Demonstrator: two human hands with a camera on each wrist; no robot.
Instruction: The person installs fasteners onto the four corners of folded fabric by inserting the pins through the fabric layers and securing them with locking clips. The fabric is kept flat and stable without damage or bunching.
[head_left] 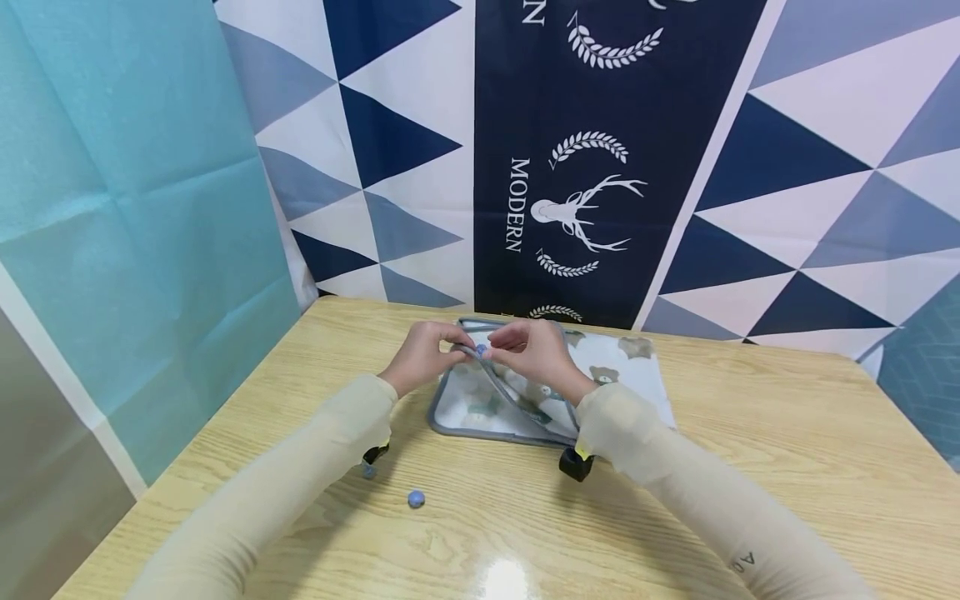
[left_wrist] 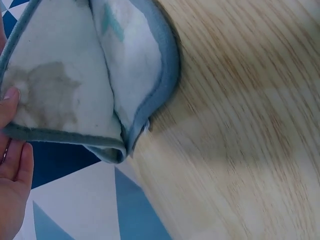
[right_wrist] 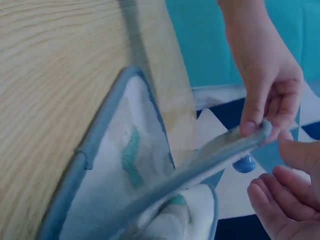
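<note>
A white cloth pad (head_left: pixel 459 408) with bear prints and grey-blue edging lies at the back of the table, one corner lifted and folded over. My left hand (head_left: pixel 423 357) pinches that corner between thumb and fingers; in the left wrist view the thumb presses on the cloth (left_wrist: pixel 50 45). Just below the raised edging, a small shiny blue round piece (right_wrist: pixel 244 164) shows in the right wrist view. Close beside it is my right hand (head_left: pixel 534 354), its thumb and loosely bent fingers apart, with nothing between them. The right thumb tip comes right up near the left fingertips.
A second small blue round piece (head_left: pixel 416 498) lies on the wooden table (head_left: pixel 465 542) toward the front. Another bluish piece (head_left: pixel 368 470) sits near the left wrist. Behind the table hangs a patterned curtain (head_left: pixel 420 167), with a teal sheet (head_left: pixel 150 208) on the left.
</note>
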